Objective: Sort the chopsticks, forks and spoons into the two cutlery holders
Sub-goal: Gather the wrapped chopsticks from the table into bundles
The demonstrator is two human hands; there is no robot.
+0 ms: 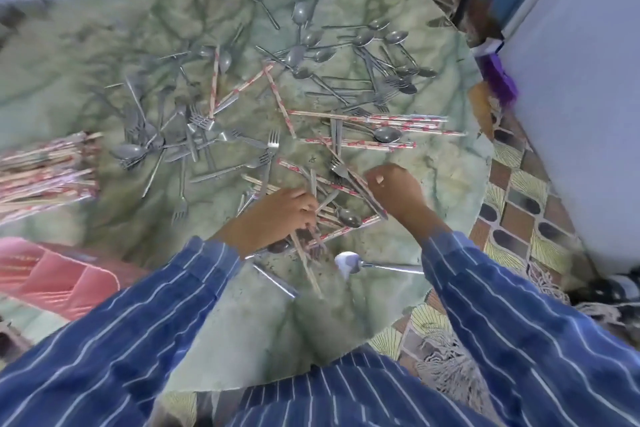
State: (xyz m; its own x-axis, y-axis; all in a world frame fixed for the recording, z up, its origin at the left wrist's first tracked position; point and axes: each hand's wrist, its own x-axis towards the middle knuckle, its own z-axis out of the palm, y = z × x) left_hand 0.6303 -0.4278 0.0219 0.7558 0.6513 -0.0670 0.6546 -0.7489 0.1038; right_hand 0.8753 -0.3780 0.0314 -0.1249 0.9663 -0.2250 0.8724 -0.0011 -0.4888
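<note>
Head view: left hand (pixel 277 215) grips chopsticks (pixel 308 267); right hand (pixel 398 194) curls, hold unclear. Lift only chopsticks, leave the spoon (pixel 349 217).

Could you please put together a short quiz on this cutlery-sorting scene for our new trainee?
1. True or false: the person's left hand grips paper-wrapped wooden chopsticks.
2. Multiple choice: the large bundle of wrapped chopsticks lies on which side of the round green marbled table? A) left, B) right, C) far.
3. Fill in: the handle of the shiny metal spoon nearest the person points toward the ____ blue striped sleeve.

Key: 1 true; 2 A; 3 right.
</note>
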